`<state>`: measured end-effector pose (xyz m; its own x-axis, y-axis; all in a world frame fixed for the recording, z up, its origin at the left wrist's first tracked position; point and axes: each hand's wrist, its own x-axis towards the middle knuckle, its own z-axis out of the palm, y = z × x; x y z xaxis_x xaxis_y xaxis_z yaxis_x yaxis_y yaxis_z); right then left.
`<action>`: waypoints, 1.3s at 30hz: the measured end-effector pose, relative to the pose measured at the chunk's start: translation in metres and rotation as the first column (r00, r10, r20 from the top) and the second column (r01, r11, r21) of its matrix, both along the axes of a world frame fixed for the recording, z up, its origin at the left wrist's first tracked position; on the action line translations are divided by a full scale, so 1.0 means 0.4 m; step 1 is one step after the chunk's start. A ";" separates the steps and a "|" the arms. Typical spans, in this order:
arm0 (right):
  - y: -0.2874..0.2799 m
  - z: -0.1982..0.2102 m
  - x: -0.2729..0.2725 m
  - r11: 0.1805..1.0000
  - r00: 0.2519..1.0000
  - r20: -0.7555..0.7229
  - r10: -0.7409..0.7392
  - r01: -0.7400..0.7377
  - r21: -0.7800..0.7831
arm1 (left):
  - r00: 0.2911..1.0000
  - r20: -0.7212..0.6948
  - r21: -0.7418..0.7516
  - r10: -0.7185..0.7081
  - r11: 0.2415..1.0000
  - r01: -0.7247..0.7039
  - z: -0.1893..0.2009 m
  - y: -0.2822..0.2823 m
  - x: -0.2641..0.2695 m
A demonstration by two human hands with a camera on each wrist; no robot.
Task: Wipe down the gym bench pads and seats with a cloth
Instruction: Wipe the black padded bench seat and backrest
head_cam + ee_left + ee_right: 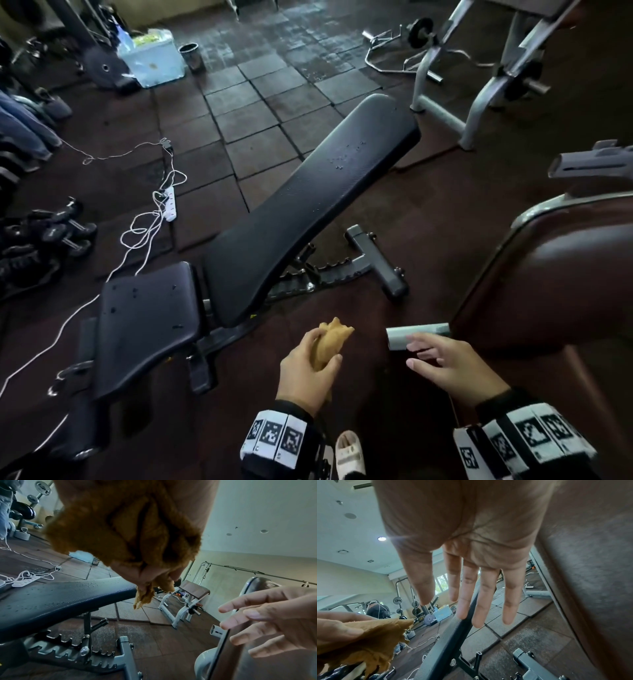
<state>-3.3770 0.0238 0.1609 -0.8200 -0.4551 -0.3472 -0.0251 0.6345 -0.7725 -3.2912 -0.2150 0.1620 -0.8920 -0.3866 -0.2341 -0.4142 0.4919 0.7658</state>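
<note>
The cloth (331,344), tan and bunched, is held in the left hand (308,368), fingers and thumb curled round it; this grip is closed on the fabric, with ragged ends poking out past the fingertips. The right hand (448,365) is empty, fingers straight and spread, hovering near a grey tube end (418,336) beside the brown padded seat (561,274). Neither hand is touching any pad.

The black bench is ahead: the back pad (308,209) is inclined, droplets seen scattered on its upper half, and the seat pad (150,315) sits lower left with a few dark specks. Wiping is judged not yet started on this bench.

For a good wipe, the cloth is probably best opened flatter first, since a tight ball gives little contact. Long strokes along the back pad from the high end down would carry the droplets off rather than smear them; the seat pad can be taken after.

Edges: both pads have rounded rims, and the gap between them may trap moisture. Open floor lies along the near side of the bench. The white cable and power strip (170,205) lie on the floor at the far side, dumbbells (51,233) further left, so reaching over from the near side is judged safer
</note>
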 end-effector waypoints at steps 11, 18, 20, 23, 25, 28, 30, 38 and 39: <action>-0.151 0.005 -0.176 0.999 1.000 0.011 0.019 -0.019 0.049 | 0.999 0.026 0.049 -0.023 0.999 0.021 -0.030 -0.136 -0.159; -0.238 -0.007 -0.415 0.996 0.998 0.013 0.067 -0.067 0.050 | 0.999 0.030 0.053 -0.038 0.998 0.036 -0.047 -0.198 -0.384; -0.256 -0.009 -0.491 0.996 0.997 0.012 0.078 -0.078 0.049 | 0.999 0.026 0.039 -0.042 0.998 0.041 -0.046 -0.212 -0.461; -0.276 -0.006 -0.595 0.994 0.995 0.009 0.096 -0.096 0.045 | 0.998 0.018 0.031 -0.058 0.998 0.058 -0.040 -0.224 -0.571; -0.289 -0.005 -0.656 0.994 0.994 0.003 0.106 -0.106 0.036 | 0.998 0.011 0.018 -0.062 0.998 0.062 -0.037 -0.227 -0.636; -0.306 -0.005 -0.725 0.994 0.994 -0.008 0.108 -0.108 0.029 | 0.996 0.008 -0.014 -0.093 0.996 0.093 -0.038 -0.223 -0.715; -0.317 -0.008 -0.756 0.997 0.997 0.002 0.081 -0.081 0.012 | 0.991 0.016 -0.010 -0.135 0.991 0.135 -0.037 -0.219 -0.758; -0.397 -0.048 -0.835 0.963 0.973 0.142 -0.183 0.206 -0.172 | 0.919 -0.017 0.100 -0.394 0.914 0.394 -0.024 -0.212 -0.950; -0.411 -0.055 -0.846 0.936 0.952 0.180 -0.249 0.284 -0.207 | 0.900 -0.031 0.112 -0.434 0.894 0.435 -0.022 -0.213 -0.977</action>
